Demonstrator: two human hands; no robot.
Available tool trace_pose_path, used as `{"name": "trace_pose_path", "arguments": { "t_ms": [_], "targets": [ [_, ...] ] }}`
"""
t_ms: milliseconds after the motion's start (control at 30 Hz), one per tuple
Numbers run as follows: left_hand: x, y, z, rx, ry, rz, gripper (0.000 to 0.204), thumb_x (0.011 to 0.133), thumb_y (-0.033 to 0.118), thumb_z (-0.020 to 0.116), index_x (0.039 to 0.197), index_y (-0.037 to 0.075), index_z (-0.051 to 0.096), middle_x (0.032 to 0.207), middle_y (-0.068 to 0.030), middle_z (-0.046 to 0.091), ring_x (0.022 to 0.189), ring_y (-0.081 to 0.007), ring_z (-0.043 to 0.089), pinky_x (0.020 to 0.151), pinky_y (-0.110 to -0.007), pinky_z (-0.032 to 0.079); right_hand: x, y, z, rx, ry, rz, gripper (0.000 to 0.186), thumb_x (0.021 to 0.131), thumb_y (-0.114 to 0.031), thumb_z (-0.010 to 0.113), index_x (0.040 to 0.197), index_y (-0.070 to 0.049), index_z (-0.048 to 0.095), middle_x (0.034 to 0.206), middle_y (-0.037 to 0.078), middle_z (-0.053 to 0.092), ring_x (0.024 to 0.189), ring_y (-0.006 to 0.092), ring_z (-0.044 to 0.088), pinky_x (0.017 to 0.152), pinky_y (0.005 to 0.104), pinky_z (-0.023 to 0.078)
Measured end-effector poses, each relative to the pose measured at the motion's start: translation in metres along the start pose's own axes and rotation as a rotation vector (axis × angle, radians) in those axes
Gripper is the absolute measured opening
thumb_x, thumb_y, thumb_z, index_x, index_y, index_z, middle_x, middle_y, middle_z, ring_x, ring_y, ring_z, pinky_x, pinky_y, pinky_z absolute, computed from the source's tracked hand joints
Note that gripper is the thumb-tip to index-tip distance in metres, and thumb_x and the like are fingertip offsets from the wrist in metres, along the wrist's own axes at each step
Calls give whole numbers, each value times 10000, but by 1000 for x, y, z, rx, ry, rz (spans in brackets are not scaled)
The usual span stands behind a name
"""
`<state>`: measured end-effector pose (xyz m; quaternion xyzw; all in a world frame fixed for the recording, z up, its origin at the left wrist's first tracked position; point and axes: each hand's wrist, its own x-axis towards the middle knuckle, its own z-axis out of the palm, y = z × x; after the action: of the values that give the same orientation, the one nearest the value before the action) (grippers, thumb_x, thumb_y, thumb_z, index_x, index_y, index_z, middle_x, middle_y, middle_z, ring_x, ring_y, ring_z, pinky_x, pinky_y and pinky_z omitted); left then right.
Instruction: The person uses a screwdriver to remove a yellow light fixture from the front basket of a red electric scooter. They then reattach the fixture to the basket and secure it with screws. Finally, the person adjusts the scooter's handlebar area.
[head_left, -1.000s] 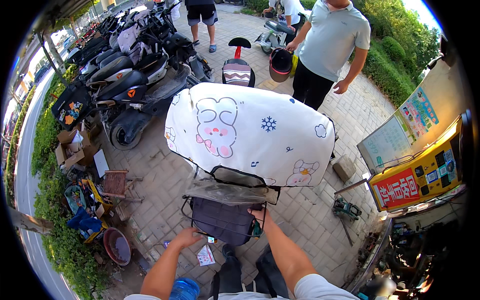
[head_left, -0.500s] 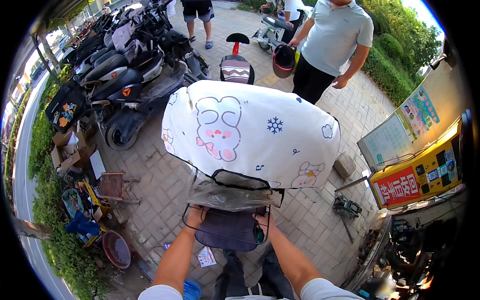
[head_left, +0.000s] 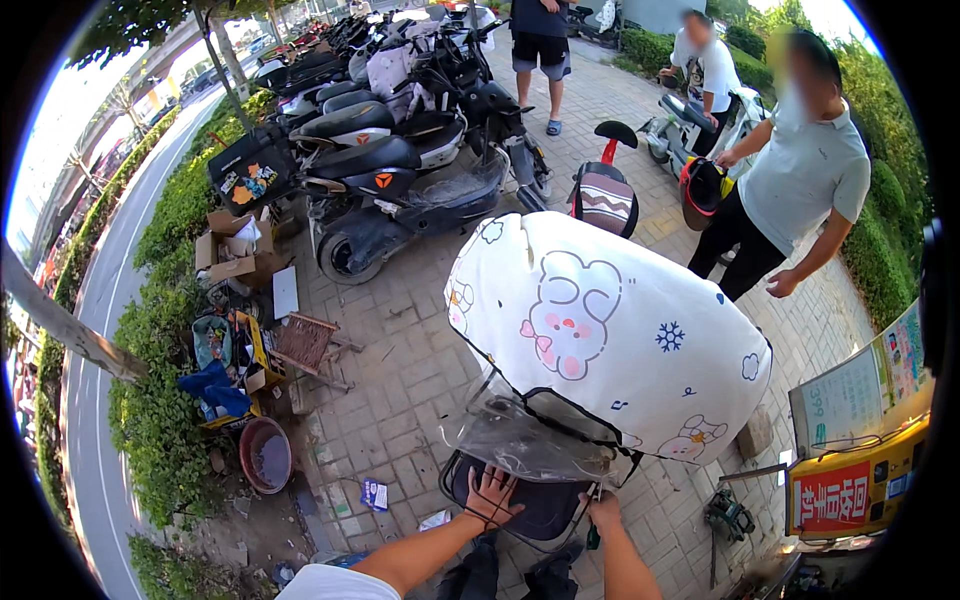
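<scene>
A white padded cover with rabbit drawings (head_left: 620, 330) is at middle right, a clear plastic sheet (head_left: 506, 438) hanging below it. Under that sits a dark padded piece (head_left: 545, 505) with thin black frame bars (head_left: 570, 530) around it. My left hand (head_left: 490, 498) lies spread on the dark piece among the bars, fingers apart. My right hand (head_left: 604, 510) is closed at the piece's right edge, beside silver metal and something green; what exactly it grips is unclear. Just beyond the cover stands a seat with a patterned pad (head_left: 605, 205).
Parked scooters (head_left: 400, 180) crowd the back left. A person (head_left: 775, 210) at right holds a helmet (head_left: 705, 190); others stand behind. Cartons, a chair (head_left: 305, 345) and a red basin (head_left: 265, 450) line the left, by a hedge. A yellow signboard (head_left: 840, 485) is at lower right.
My left hand has moved from outside the frame onto the dark piece, fingers now spread. The view has swung left, putting the cover and my hands farther right.
</scene>
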<state>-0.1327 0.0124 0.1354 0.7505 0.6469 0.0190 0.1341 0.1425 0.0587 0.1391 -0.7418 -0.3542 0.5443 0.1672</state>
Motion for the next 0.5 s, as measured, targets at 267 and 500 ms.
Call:
{"name": "trace_pose_path", "arguments": {
  "t_ms": [267,500],
  "targets": [
    [12,-29,60,-84,-116,65,678,858,600,516,1392,181,513,1530,-102,353,1437,-326,266,1097,-651,198,15,145,-156,-63,23,177,223,852,-125,667,969,63,639,720,149,660,481,207,583,431,361,462],
    [-175,-34,49,-64,-579,-1014,595,900,463,491,1379,111,528,1502,-183,398,1399,-344,363,1151,-532,228,90,-18,-330,306,349,-215,278,961,-269,597,997,5,571,831,78,607,423,124,468,390,276,385]
  ]
}}
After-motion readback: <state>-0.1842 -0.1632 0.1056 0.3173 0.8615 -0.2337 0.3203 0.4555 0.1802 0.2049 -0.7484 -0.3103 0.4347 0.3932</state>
